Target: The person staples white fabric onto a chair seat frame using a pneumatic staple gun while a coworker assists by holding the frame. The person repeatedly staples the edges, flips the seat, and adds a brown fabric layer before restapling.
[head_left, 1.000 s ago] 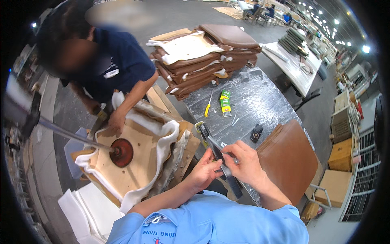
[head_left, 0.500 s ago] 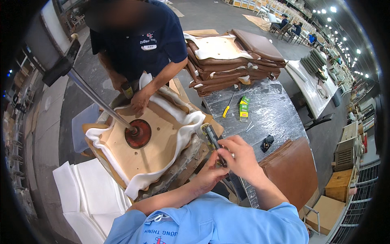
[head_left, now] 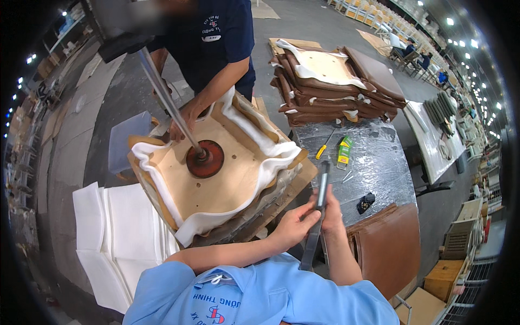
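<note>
Staple gun (head_left: 322, 196) steadied between two hands

Left hand (head_left: 294, 226) pinches it with thumb and fingers; right hand (head_left: 332, 214) closes on its other side, probably to keep the long body (dark, with a silvery stretch) steady. It is held before the blue shirt (head_left: 246, 295), beside the plastic-wrapped table (head_left: 382, 176). Nearby, a reddish disc (head_left: 209, 166) rests on the plywood panel (head_left: 233, 181), likely pinning it.
</note>
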A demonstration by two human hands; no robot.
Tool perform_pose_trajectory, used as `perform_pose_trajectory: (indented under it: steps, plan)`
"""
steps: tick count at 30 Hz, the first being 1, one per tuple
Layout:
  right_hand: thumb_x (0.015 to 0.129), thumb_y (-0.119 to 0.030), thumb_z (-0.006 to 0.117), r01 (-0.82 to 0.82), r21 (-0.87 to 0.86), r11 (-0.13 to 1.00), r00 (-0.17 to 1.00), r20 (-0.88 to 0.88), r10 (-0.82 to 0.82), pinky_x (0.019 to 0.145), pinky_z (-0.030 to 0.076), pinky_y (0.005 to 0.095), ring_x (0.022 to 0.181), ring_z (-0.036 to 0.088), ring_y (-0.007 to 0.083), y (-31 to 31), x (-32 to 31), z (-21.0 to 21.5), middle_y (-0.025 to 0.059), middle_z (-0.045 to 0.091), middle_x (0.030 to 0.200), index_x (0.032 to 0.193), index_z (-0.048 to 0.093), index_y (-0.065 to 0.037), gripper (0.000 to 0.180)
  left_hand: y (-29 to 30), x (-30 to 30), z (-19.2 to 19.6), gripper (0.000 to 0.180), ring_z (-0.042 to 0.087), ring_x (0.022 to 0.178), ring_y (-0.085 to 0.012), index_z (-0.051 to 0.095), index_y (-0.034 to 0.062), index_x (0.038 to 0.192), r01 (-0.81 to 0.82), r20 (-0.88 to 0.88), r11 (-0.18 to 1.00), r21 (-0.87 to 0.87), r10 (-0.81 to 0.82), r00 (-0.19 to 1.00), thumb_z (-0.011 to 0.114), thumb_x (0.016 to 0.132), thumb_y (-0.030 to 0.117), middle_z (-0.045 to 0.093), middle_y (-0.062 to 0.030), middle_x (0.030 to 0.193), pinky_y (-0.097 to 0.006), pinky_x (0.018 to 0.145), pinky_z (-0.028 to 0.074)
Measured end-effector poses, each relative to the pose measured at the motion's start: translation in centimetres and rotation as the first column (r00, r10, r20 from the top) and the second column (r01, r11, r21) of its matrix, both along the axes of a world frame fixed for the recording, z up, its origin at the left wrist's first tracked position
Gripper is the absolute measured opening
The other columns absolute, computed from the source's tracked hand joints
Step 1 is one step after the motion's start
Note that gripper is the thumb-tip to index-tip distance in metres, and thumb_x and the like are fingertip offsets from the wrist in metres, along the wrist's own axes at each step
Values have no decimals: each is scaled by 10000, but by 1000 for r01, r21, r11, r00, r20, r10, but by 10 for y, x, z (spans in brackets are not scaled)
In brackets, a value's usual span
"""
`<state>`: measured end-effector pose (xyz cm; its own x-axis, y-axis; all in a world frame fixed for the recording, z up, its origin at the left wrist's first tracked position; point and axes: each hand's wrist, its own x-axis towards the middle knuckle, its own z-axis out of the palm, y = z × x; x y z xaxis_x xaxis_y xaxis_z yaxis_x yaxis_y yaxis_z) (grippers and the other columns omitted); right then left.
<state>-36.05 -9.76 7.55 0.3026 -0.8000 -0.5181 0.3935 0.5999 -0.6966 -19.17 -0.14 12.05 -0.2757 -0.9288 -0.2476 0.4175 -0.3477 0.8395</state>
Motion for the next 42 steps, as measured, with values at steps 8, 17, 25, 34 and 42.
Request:
perform_pose_trajectory:
  steps: [8, 17, 25, 34, 42]
  plan:
    - [1143, -582, 573, 239, -196, 951, 951, -151, -270, 679, 545, 316, 787, 665, 157, -39, -11, 49, 26, 670, 912, 1100, 677, -106, 489, 8, -6, 24, 660, 588, 1321, -380, 536, 18, 1575, 35, 414, 961, -274, 85, 906, 750, 1045, 350, 613, -241, 1405, -452, 1161, 449]
    - [1206, -394, 523, -150, -390, 909, 901, -432, -37, 854, 516, 312, 954, 620, 109, 32, 19, 39, 44, 685, 1039, 1198, 631, -34, 375, 1, -2, 1, 399, 693, 1091, -175, 642, -17, 1386, -286, 273, 931, -226, 342, 899, 700, 1109, 265, 752, -113, 1189, -366, 988, 555]
    - [1201, -264, 529, -173, -491, 854, 880, -466, -90, 910, 557, 335, 1022, 670, 141, 63, 17, 36, 86, 727, 1133, 1326, 626, 2, 309, 6, 0, 12, 349, 628, 972, -119, 599, -7, 1423, -290, 70, 923, -254, 317, 946, 622, 1156, 217, 678, -45, 1060, -322, 885, 549]
    - [925, -413, 904, -136, -491, 860, 977, 78, 199, 718, 604, 373, 789, 736, 240, 30, -50, 107, 139, 748, 987, 1333, 655, 58, 671, -12, 16, 47, 541, 646, 1090, -204, 484, -10, 1539, 172, 76, 882, -439, -154, 985, 624, 1157, 347, 675, -99, 1184, -376, 974, 538]
    - [841, -192, 1007, -266, -289, 919, 870, -482, 101, 938, 573, 354, 1109, 685, 165, 46, -81, 56, 60, 716, 1255, 1479, 639, -21, 756, -17, 79, -32, 599, 569, 1276, -372, 751, 95, 1232, 178, 853, 835, -521, 504, 132, 945, 779, 435, 613, -152, 1259, -537, 1118, 433]
